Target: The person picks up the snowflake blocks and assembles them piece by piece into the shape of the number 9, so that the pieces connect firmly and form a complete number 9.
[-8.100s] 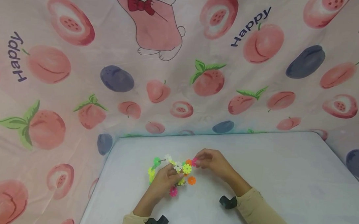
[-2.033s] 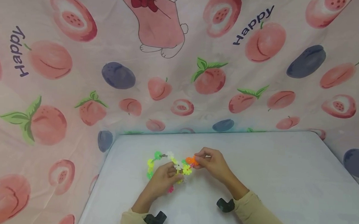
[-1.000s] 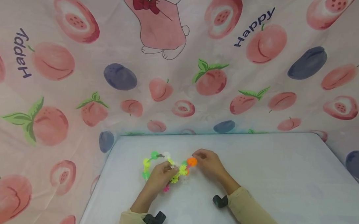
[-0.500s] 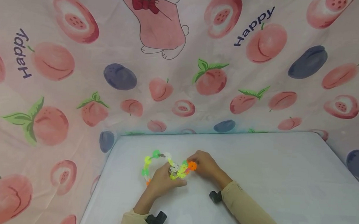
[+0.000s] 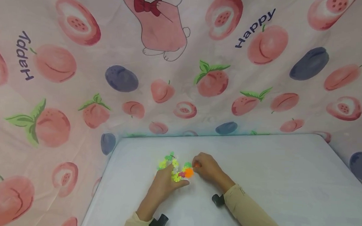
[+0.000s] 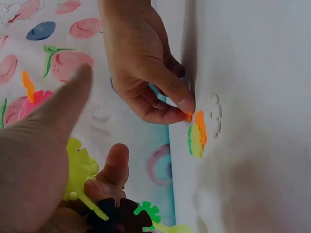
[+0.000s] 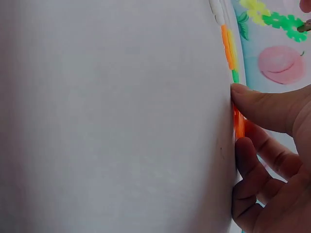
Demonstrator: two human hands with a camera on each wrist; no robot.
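My left hand point(image 5: 163, 185) holds a chain of plastic flower discs point(image 5: 176, 177) in yellow, green, pink and orange, its thumb stretched away from the curled fingers. In the left wrist view, a yellow disc point(image 6: 80, 167) and a dark disc point(image 6: 119, 216) show by those fingers, and a pink disc point(image 6: 34, 103) sticks out beyond the thumb. Close to the table top, my right hand point(image 5: 209, 169) pinches an orange-red disc point(image 7: 238, 124) between thumb and fingers. Just beside its fingertips is a small group of discs point(image 6: 197, 136), green, yellow and orange. Part of the chain is hidden behind my left hand.
A white disc point(image 6: 216, 116) is beside the small group. The white table point(image 5: 271, 182) reaches back to a cloth point(image 5: 170, 69) printed with fruit. Black curved pieces are worn at both wrists, the right one point(image 5: 218, 200) near the table's middle.
The orange disc that the right hand held 2 seconds ago now sits at the chain's end. The right hand has come down and pinches another orange-red disc. The chain's loop has swung rightward, behind the left hand.
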